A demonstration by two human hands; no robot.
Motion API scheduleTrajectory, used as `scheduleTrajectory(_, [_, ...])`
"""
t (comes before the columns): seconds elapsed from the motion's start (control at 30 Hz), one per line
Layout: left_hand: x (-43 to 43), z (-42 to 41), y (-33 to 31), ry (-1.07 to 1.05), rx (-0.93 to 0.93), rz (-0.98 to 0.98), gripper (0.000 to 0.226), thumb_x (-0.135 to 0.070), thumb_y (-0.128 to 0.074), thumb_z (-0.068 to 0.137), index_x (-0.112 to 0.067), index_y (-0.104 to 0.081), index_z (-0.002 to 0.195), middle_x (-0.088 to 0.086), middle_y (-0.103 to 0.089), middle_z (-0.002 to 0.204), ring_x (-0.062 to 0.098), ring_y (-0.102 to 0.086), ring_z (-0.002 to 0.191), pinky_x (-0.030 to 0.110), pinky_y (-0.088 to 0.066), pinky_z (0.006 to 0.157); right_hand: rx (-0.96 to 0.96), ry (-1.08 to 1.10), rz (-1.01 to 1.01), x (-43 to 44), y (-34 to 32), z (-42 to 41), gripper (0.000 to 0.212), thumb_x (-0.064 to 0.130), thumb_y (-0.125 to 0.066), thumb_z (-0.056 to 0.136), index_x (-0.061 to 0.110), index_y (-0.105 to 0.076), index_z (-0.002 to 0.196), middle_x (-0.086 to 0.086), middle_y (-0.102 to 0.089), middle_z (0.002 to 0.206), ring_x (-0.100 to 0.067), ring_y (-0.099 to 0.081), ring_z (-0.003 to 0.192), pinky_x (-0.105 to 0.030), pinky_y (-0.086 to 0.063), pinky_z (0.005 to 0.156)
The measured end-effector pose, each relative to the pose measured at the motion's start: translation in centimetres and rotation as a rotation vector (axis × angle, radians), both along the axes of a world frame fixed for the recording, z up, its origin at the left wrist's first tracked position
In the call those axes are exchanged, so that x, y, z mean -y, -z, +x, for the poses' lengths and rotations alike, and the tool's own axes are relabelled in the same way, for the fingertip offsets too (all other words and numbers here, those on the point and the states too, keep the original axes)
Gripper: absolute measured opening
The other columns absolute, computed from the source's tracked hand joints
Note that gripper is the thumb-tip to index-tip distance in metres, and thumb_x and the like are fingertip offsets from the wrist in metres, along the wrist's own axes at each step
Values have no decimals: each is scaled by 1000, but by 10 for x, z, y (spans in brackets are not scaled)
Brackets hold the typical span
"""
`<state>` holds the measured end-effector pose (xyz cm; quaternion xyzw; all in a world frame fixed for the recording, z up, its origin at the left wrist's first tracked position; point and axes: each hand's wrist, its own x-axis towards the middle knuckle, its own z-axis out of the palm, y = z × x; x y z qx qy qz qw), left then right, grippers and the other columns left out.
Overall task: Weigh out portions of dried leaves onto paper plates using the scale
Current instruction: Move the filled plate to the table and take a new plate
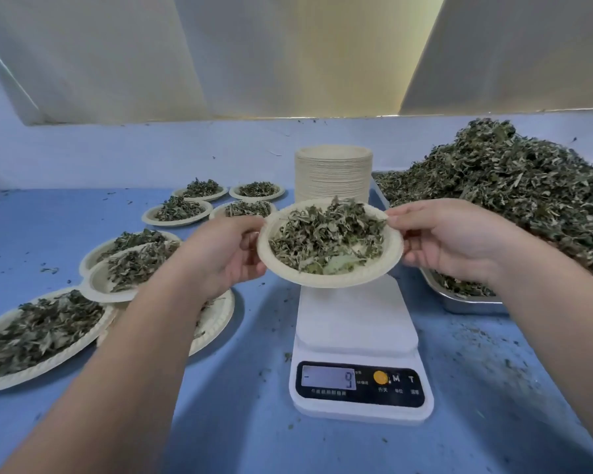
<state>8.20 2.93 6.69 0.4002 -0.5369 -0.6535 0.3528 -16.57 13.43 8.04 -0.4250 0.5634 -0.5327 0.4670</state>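
We pinch a plate (332, 281) of leaves (326, 234) by its rim, left hand (226, 254) on one side and right hand (449, 244) on the other, just above the scale (356, 323). Many full plates (177, 222) sit left of our hands. A big pile (514, 189) sits on our right, so we think lots is left to do.

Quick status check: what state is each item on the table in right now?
Round paper plate of dried leaves: held above scale, filled.
Left-hand grip: pinches plate rim.
Right-hand grip: pinches plate rim.
White digital scale: powered on, platform bare.
Stack of beige paper plates: upright, unused.
Silver metal tray: heaped with leaves.
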Motion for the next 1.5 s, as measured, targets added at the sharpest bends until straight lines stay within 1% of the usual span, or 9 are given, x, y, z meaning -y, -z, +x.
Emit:
scheduleTrajectory(0.13, [-19,24,1,-100,-177,129,18,-25,-49,98,-13,-59,89,1,-61,65,13,-58,50,24,-51,44,107,30,10,-2,2,30,14,1,-50,92,1,-63,94,-15,-56,81,-18,-52,61,-23,-49,50])
scheduleTrajectory(0.33, [-26,60,-8,-120,-231,187,16,-19,-49,98,-8,-55,88,7,-61,62,20,-64,51,28,-56,46,193,32,3,17,-9,67,10,-2,-49,92,2,-58,89,-8,-55,59,-11,-52,42,-19,-46,39])
scheduleTrajectory(0.47, [13,68,-14,-184,-269,187,11,-12,-51,96,-2,-56,96,9,-62,61,25,-67,55,31,-58,48,243,-13,20,68,-10,82,11,-3,-48,93,-2,-58,87,-10,-56,57,-14,-53,42,-22,-48,39])
scheduleTrajectory(0.67, [92,76,-5,-323,-325,241,20,-12,-55,93,-2,-60,110,11,-67,77,23,-67,64,33,-58,54,262,-78,134,164,0,94,12,-6,-47,90,-4,-56,84,-10,-59,51,-15,-56,40,-23,-50,41])
scheduleTrajectory(0.9, [137,94,-19,-353,-455,334,43,-22,-67,76,-3,-60,114,13,-71,91,28,-71,84,33,-58,65,415,-58,267,229,-19,133,7,-3,-50,92,-2,-54,98,-14,-69,69,-16,-64,51,-25,-53,47])
scheduleTrajectory(1.0, [156,103,-31,-444,-464,334,38,-11,-69,81,-5,-60,116,16,-73,102,28,-72,87,32,-58,67,388,-41,333,256,-34,158,3,-1,-52,92,1,-52,95,-22,-68,86,-24,-67,64,-28,-53,53])
scheduleTrajectory(1.23, [230,128,-38,-730,-347,495,17,5,-59,88,-3,-65,102,13,-75,88,22,-73,69,27,-57,55,289,-112,400,331,-59,212,12,2,-52,94,-4,-54,105,-22,-71,84,-28,-72,71,-31,-55,58])
scheduleTrajectory(1.4, [319,161,-29,-769,-363,484,19,6,-58,89,-6,-66,101,14,-72,99,24,-70,82,30,-59,60,182,-124,421,379,-54,222,8,14,-54,96,8,-54,103,-20,-66,95,-29,-73,74,-30,-56,55])
scheduleTrajectory(1.5, [369,179,-15,-862,-363,472,21,8,-56,90,-9,-63,100,11,-66,99,25,-66,88,33,-57,67,188,-133,422,395,-39,221,10,13,-53,97,8,-55,105,-19,-65,87,-30,-72,70,-30,-55,53])
